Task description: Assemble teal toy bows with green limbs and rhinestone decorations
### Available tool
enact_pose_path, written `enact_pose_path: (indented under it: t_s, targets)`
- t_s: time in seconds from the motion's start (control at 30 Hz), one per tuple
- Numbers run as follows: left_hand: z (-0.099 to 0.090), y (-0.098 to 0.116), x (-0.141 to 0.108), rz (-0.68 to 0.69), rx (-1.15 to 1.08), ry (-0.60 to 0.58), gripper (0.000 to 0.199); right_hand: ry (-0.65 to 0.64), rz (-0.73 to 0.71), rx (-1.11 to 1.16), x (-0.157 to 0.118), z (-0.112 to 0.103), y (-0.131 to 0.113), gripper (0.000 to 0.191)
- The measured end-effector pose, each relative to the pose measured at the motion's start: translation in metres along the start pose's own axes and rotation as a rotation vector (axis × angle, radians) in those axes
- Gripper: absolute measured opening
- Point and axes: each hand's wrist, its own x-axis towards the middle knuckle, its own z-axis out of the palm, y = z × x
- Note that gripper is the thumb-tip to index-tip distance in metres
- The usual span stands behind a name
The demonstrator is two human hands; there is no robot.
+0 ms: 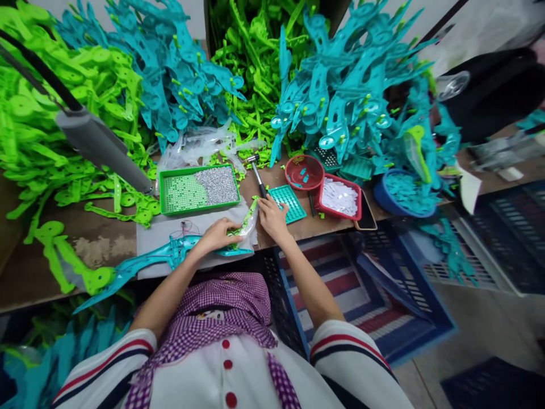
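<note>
My left hand (219, 236) is closed on a bright green plastic part (247, 218) with a translucent piece along it. Beneath that hand lies a long blue translucent plastic part (149, 258), with thin red wires on it, stretching left past the table edge. My right hand (273, 217) is palm down with bent fingers at the black handle of a small hammer (258, 177); its palm hides the handle's end. The hammer's metal head points away from me, and the tip of the green part lies just left of my right fingers.
A green tray (170, 210) holds many small metal pieces. To the right are a teal pegged tray (293, 211), a red bowl (293, 162), a red tray (360, 199) of white pieces and a blue basin (378, 196). Piled green and blue parts rise behind; blue crates (426, 318) stand below.
</note>
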Motion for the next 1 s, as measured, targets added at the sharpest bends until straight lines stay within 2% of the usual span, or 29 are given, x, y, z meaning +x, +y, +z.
enact_pose_path:
  t_s: [0.2,0.37,0.57,0.7,0.8,0.9,1.0]
  targets:
    - [0.001,0.001,0.000,0.002,-0.019,-0.001,0.043,0.093,0.023,0.089,-0.002,0.001,0.008,0.041]
    - [-0.001,0.009,-0.002,0.000,0.022,-0.004,0.042,0.187,0.009,0.193,0.001,-0.013,-0.006,0.040]
    - [-0.006,0.023,-0.006,-0.063,0.048,-0.008,0.043,0.175,-0.097,0.273,0.033,-0.019,-0.038,0.038]
    - [-0.012,0.025,-0.016,-0.075,-0.010,0.038,0.047,0.141,-0.111,0.245,0.045,-0.024,-0.037,0.038]
    - [-0.018,0.024,-0.027,-0.008,-0.108,0.075,0.045,0.166,-0.202,0.252,0.053,-0.034,-0.030,0.039]
    - [-0.024,0.022,-0.040,0.049,-0.203,0.105,0.040,0.165,-0.260,0.213,0.085,-0.042,-0.024,0.038]
    - [-0.029,0.019,-0.055,0.043,-0.247,0.146,0.036,0.076,-0.158,0.055,0.144,-0.043,-0.017,0.034]
